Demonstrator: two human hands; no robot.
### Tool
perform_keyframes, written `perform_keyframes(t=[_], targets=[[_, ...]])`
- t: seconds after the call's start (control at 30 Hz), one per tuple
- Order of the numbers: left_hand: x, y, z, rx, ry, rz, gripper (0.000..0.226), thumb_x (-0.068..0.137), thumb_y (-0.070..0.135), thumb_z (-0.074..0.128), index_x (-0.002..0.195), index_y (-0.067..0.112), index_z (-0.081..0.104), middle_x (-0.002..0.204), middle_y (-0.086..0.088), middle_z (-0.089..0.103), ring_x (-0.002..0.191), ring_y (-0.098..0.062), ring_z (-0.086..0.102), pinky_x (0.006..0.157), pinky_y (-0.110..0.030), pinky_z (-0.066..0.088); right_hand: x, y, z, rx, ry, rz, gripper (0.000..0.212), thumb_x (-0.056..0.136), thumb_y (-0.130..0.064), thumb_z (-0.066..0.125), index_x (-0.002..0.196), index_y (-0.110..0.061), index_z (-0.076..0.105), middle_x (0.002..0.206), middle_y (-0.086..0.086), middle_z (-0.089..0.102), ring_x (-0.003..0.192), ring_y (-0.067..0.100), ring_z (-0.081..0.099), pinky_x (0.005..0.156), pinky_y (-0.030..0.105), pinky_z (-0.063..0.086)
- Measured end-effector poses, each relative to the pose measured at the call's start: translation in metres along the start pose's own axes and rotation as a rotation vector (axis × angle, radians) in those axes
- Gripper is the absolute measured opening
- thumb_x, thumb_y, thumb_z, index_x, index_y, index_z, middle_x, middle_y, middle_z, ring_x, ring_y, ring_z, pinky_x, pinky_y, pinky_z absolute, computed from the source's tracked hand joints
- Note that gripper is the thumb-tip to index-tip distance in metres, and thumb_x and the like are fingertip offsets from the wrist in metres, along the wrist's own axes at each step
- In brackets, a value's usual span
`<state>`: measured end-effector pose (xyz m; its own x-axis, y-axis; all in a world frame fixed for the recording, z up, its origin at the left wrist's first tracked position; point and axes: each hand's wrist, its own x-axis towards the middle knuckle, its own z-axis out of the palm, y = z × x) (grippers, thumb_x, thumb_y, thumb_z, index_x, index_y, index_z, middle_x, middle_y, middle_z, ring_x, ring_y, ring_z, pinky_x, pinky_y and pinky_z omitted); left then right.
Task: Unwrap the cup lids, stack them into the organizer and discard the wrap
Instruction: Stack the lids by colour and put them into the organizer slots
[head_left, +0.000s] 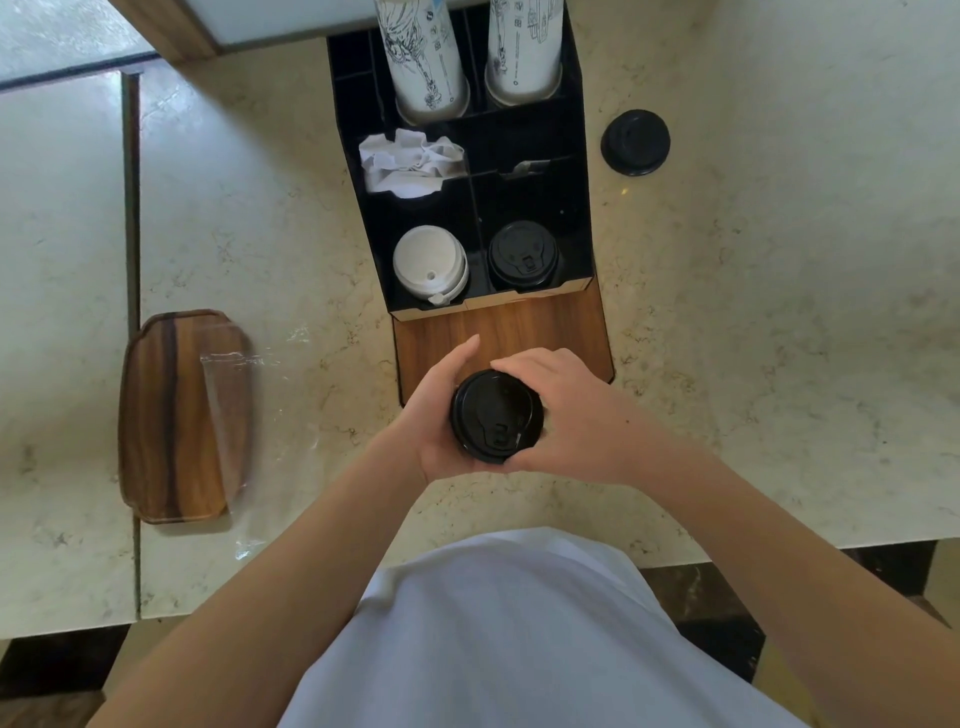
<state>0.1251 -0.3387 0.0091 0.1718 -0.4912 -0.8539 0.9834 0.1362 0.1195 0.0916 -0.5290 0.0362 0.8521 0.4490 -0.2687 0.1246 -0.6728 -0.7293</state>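
I hold a stack of black cup lids (496, 415) in front of the organizer, just above its wooden front panel. My left hand (434, 415) cups the stack from the left and below. My right hand (566, 410) grips it from the right, fingers over the top edge. The black organizer (576, 218) has black lids (523, 254) in its front right compartment and white lids (428, 262) in the front left one. A clear plastic wrap (228, 410) lies across a wooden tray (156, 415) at the left. I cannot tell whether wrap still covers the held stack.
A separate black lid (635, 141) lies on the marble counter right of the organizer. Two stacks of white paper cups (423, 57) stand in the organizer's back compartments, with crumpled white napkins (408, 163) in a middle one. The counter's front edge runs near my body.
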Motion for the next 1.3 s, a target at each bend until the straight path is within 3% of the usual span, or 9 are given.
perform_keyframes(t=[0.3,0.47,0.57,0.63,0.77,0.87,1.0,1.13,1.3], targets=[[0.0,0.004,0.004,-0.107,-0.163,0.009,0.078,0.08,0.067,0.069,0.133,0.01,0.065,0.135,-0.021,0.063,0.119,-0.04,0.064,0.095,-0.055,0.051,0.006,0.001,-0.002,-0.02,-0.004,0.021,0.09,0.069,-0.055,0.083,0.144,-0.023,0.044,0.138,-0.008,0.048,0.123,0.015,0.042,0.107,0.037,0.041],[0.005,0.013,0.01,-0.073,-0.158,0.088,0.04,0.084,0.034,0.07,0.114,0.009,0.074,0.115,-0.018,0.071,0.104,-0.035,0.07,0.086,-0.047,0.056,0.014,0.006,-0.011,0.067,-0.056,0.06,0.087,0.069,-0.053,0.083,0.143,-0.034,0.042,0.138,-0.01,0.045,0.125,0.014,0.041,0.105,0.035,0.042],[0.011,0.026,0.019,-0.138,-0.218,0.101,0.035,0.085,0.027,0.064,0.113,0.007,0.068,0.114,-0.019,0.065,0.102,-0.034,0.064,0.081,-0.044,0.054,0.029,0.028,-0.047,0.22,-0.184,0.232,0.079,0.064,-0.062,0.081,0.134,-0.044,0.05,0.128,-0.026,0.051,0.117,-0.006,0.049,0.101,0.026,0.044],[0.019,0.034,0.023,-0.156,-0.246,0.123,0.034,0.084,0.024,0.064,0.114,0.01,0.064,0.115,-0.02,0.062,0.102,-0.036,0.061,0.078,-0.044,0.05,0.046,0.056,-0.085,0.329,-0.021,0.404,0.062,0.071,-0.066,0.075,0.124,-0.039,0.06,0.116,-0.025,0.061,0.102,-0.007,0.061,0.094,0.026,0.051],[0.026,0.056,0.031,-0.182,-0.286,0.172,0.03,0.086,0.023,0.066,0.114,0.014,0.064,0.121,-0.022,0.062,0.107,-0.042,0.06,0.081,-0.047,0.05,0.101,0.125,-0.154,0.16,0.493,0.672,0.034,0.089,-0.035,0.07,0.118,-0.018,0.063,0.11,-0.006,0.062,0.101,0.015,0.062,0.075,0.021,0.041],[0.033,0.071,0.039,-0.198,-0.263,0.186,0.027,0.086,0.02,0.068,0.112,0.016,0.065,0.131,-0.021,0.064,0.116,-0.047,0.061,0.086,-0.052,0.05,0.145,0.157,-0.178,-0.04,0.48,0.688,0.05,0.088,-0.026,0.069,0.133,-0.011,0.054,0.129,0.008,0.057,0.119,0.028,0.055,0.084,0.029,0.041],[0.041,0.087,0.049,-0.251,-0.254,0.187,0.027,0.086,0.021,0.072,0.113,0.02,0.071,0.136,-0.02,0.063,0.123,-0.048,0.059,0.092,-0.056,0.049,0.181,0.178,-0.185,-0.232,0.406,0.636,0.074,0.082,-0.033,0.075,0.145,-0.015,0.042,0.14,0.012,0.048,0.129,0.037,0.041,0.101,0.046,0.042],[0.042,0.092,0.05,-0.326,-0.314,0.144,0.04,0.087,0.038,0.072,0.121,0.017,0.07,0.137,-0.022,0.061,0.128,-0.045,0.056,0.096,-0.059,0.046,0.2,0.192,-0.182,-0.28,0.328,0.618,0.093,0.077,-0.042,0.081,0.153,-0.021,0.032,0.148,0.008,0.046,0.136,0.037,0.036,0.107,0.052,0.038],[0.038,0.092,0.045,-0.312,-0.364,0.168,0.054,0.092,0.035,0.059,0.144,0.019,0.055,0.15,-0.02,0.05,0.135,-0.043,0.048,0.101,-0.058,0.041,0.197,0.195,-0.177,-0.204,0.398,0.635,0.094,0.074,-0.047,0.084,0.15,-0.017,0.037,0.144,0.009,0.05,0.133,0.034,0.041,0.107,0.048,0.039]])
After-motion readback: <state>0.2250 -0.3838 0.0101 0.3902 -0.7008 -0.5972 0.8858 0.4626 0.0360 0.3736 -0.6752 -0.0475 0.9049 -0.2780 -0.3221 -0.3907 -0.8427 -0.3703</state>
